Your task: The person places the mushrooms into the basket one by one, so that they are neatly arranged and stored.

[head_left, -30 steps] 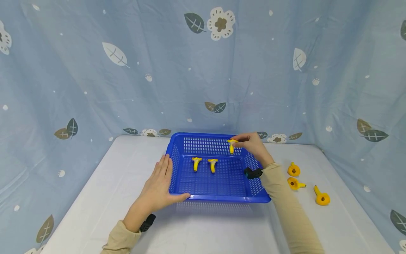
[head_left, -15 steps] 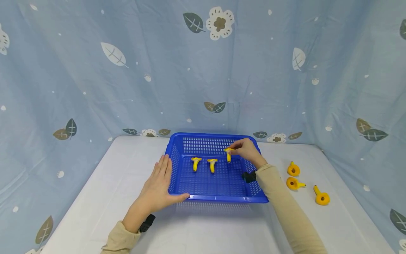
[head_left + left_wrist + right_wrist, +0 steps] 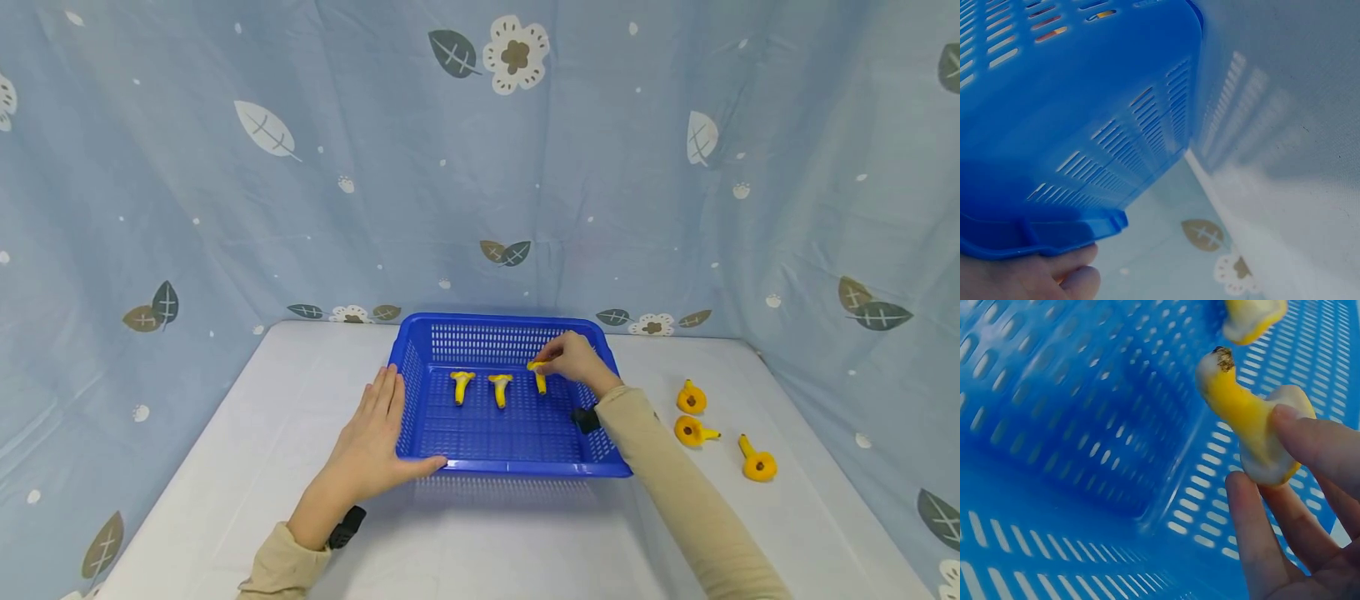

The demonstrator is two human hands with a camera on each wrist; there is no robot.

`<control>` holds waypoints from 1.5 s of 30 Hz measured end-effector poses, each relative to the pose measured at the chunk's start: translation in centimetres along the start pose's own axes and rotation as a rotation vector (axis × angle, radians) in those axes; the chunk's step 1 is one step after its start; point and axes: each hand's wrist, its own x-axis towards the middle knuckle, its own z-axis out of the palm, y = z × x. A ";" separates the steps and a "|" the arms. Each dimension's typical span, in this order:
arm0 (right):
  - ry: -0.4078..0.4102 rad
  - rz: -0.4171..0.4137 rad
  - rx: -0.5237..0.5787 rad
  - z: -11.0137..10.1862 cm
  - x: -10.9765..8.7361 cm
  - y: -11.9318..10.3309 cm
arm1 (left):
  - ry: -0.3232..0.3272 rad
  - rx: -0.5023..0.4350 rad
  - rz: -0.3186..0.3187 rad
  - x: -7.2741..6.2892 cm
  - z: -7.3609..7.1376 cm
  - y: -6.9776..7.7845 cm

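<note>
Yellow chanterelle-like mushroom [image 3: 542, 383] pinched by cap in R hand [image 3: 573, 360], grip narrowed on it, inside blue plastic basket [image 3: 510, 468], prob. so stem faces near side like 2 basket mushrooms [image 3: 462, 387] alongside; basket's L rim touched by L hand [image 3: 371, 433], fingers straight, presumably for steadying; 3 desk mushrooms [image 3: 691, 400] laid on white desk [image 3: 487, 542], R of basket; leaf-print curtain [image 3: 375, 125] hung behind.

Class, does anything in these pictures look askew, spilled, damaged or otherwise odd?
Nothing plainly stands out. The blue slotted plastic basket shows no visible break. The yellow trumpet-shaped piece pinched in the right hand has a dark stem tip, but similar pieces on the white table show dark tips too.
</note>
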 end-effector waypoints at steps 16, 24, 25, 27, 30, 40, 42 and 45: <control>-0.074 0.005 -0.129 0.8 -0.1 -0.5 | -0.002 0.009 -0.002 0.1 0.1 -0.1; -0.103 0.039 -0.150 0.9 -0.1 -0.6 | 0.008 0.007 0.003 0.1 0.2 -0.1; -0.104 0.040 -0.151 1.0 0.0 -0.6 | 0.009 0.006 0.003 0.1 0.1 -0.1; -0.107 0.050 -0.145 1.0 0.0 -0.5 | 0.009 0.002 0.002 0.1 0.1 -0.1; -0.104 0.057 -0.138 1.1 0.0 -0.4 | 0.005 -0.003 0.001 0.1 0.1 -0.1; -0.099 0.053 -0.164 1.3 0.0 -0.5 | 0.004 -0.005 -0.001 0.0 0.1 -0.1; -0.097 0.053 -0.165 1.3 0.0 -0.5 | 0.006 -0.003 0.001 0.0 0.1 -0.1; -0.090 0.052 -0.166 1.4 0.0 -0.5 | 0.006 0.001 0.003 0.0 0.1 -0.1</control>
